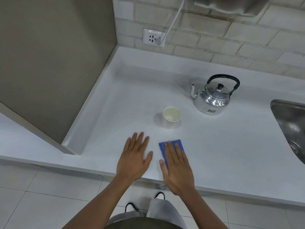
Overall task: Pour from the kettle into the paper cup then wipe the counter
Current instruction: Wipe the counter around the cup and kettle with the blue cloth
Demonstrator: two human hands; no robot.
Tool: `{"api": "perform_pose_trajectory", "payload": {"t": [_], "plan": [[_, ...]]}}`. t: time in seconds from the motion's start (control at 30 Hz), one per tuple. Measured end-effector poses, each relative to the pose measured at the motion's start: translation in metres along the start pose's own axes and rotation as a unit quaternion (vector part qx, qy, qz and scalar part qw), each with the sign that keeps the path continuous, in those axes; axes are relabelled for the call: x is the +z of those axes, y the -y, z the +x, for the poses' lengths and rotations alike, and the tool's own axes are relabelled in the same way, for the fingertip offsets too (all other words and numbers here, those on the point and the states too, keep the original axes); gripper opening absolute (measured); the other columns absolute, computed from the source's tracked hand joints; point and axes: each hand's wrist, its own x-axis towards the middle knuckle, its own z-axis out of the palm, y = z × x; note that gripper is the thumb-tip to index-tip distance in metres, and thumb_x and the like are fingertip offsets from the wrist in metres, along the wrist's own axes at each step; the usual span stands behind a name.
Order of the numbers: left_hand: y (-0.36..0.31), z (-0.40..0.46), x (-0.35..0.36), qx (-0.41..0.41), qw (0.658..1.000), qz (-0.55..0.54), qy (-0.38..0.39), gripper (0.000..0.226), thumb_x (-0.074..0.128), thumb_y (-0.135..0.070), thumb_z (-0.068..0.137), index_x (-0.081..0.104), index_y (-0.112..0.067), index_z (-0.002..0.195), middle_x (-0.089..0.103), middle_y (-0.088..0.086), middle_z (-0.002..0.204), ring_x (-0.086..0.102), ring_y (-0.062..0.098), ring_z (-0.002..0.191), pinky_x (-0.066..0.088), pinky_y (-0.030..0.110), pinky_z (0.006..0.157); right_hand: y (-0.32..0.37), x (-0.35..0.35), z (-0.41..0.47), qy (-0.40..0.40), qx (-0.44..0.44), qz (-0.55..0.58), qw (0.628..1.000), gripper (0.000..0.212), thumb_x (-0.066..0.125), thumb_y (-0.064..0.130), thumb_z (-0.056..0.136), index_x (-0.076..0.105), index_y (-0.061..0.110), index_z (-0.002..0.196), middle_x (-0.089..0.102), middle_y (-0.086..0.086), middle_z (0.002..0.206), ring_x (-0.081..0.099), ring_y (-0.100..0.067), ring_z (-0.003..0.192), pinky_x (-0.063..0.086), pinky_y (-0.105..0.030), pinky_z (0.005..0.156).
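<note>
Our right hand (177, 164) flat, pressing blue cloth (171, 146) on counter (231, 146); left hand (134, 158) flat, empty; kettle (212, 96) upright beyond paper cup (171, 117); we judge wiping step, sweeping strokes next

Single view only, head camera, worn on person. Looks forward and steeply down over white bench (214, 146) from its front edge. Wide-angle: straight lines bend near borders. Near range: both forearms enter from bottom, floor tiles (41, 204) and person's shoes visible under bench edge. Far side reaches tiled wall (214, 30) with socket (154, 38). Sink (290, 123) cut by right border. No second view to compare.
</note>
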Motion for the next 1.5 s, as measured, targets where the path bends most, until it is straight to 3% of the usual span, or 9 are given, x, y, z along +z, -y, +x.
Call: {"api": "perform_pose_trajectory", "payload": {"t": [0.17,0.27,0.47,0.57,0.67,0.83,1.07,1.33,1.5], "plan": [[0.001,0.002,0.000,-0.010,1.000,-0.001,0.004,0.067,0.022,-0.059,0.104,0.025,-0.023,0.161,0.014,0.001,0.170,0.006,0.020,0.158,0.010,0.041,0.128,-0.018,-0.008,0.031,-0.014,0.075,-0.008,0.997,0.067,0.016,0.054,0.098,0.010,0.017,0.154,0.015,-0.001,0.161,0.008,-0.020,0.148,0.014,-0.039,0.120],[0.001,0.002,-0.001,-0.016,1.000,-0.007,0.001,0.067,0.020,-0.059,0.104,0.025,-0.024,0.161,0.015,0.000,0.170,0.005,0.019,0.158,0.013,0.042,0.128,0.000,-0.009,0.049,-0.023,0.129,0.001,0.991,0.075,0.018,0.060,0.096,0.006,0.014,0.154,0.011,-0.003,0.161,0.006,-0.024,0.148,0.007,-0.037,0.120],[0.001,0.002,0.001,-0.014,1.000,-0.019,-0.003,0.064,0.022,-0.055,0.105,0.026,-0.023,0.161,0.017,0.001,0.169,0.007,0.019,0.158,0.014,0.042,0.128,0.006,-0.003,0.029,0.022,-0.018,-0.007,1.000,0.073,0.012,0.062,0.097,-0.008,0.021,0.153,-0.009,0.005,0.161,-0.012,-0.015,0.147,-0.001,-0.035,0.121],[0.002,0.002,0.002,-0.012,1.000,-0.024,-0.008,0.063,0.023,-0.054,0.106,0.028,-0.023,0.160,0.017,0.001,0.169,0.008,0.019,0.157,0.015,0.042,0.127,-0.021,-0.005,0.011,0.042,-0.092,0.007,0.995,0.066,0.013,0.060,0.099,-0.008,0.027,0.153,-0.010,0.012,0.160,-0.009,-0.010,0.147,-0.003,-0.031,0.119],[0.003,0.002,0.002,-0.015,1.000,-0.016,-0.001,0.063,0.023,-0.055,0.106,0.027,-0.024,0.161,0.015,-0.001,0.169,0.006,0.018,0.158,0.013,0.042,0.127,-0.043,-0.015,0.024,0.032,-0.043,0.011,0.998,0.063,0.005,0.059,0.097,-0.007,0.030,0.152,-0.007,0.014,0.160,-0.010,-0.009,0.147,0.000,-0.030,0.121],[0.002,0.003,0.001,-0.016,1.000,-0.012,-0.005,0.063,0.026,-0.055,0.105,0.028,-0.024,0.160,0.017,-0.001,0.169,0.008,0.019,0.157,0.009,0.040,0.126,-0.005,-0.014,0.048,0.002,0.088,-0.008,0.996,0.074,0.012,0.060,0.096,-0.001,0.016,0.154,0.000,0.000,0.162,-0.004,-0.021,0.148,0.006,-0.038,0.121],[0.003,0.004,0.002,-0.016,1.000,-0.021,0.012,0.062,0.027,-0.054,0.106,0.026,-0.026,0.160,0.013,-0.003,0.169,0.008,0.018,0.157,0.007,0.039,0.125,-0.007,0.000,0.009,0.040,-0.080,0.011,0.996,0.067,0.016,0.061,0.099,-0.005,0.029,0.153,-0.008,0.013,0.161,-0.008,-0.011,0.147,-0.002,-0.032,0.117],[0.003,0.004,0.000,-0.013,0.999,-0.035,-0.002,0.062,0.020,-0.055,0.105,0.019,-0.027,0.161,0.008,-0.006,0.168,0.000,0.014,0.157,0.002,0.036,0.126,0.016,-0.008,0.051,0.005,0.076,0.004,0.997,0.073,0.006,0.063,0.094,-0.006,0.021,0.153,-0.006,0.003,0.161,-0.008,-0.019,0.148,0.002,-0.037,0.121],[0.002,0.002,-0.012,-0.055,0.978,-0.197,-0.048,0.051,0.027,-0.033,0.111,0.007,-0.031,0.158,0.012,-0.013,0.165,0.007,0.004,0.155,0.000,0.017,0.123,0.041,0.005,0.023,0.019,-0.028,0.015,0.999,0.067,0.013,0.057,0.099,0.003,0.020,0.154,-0.001,0.005,0.161,-0.008,-0.016,0.148,0.000,-0.036,0.119]]}}
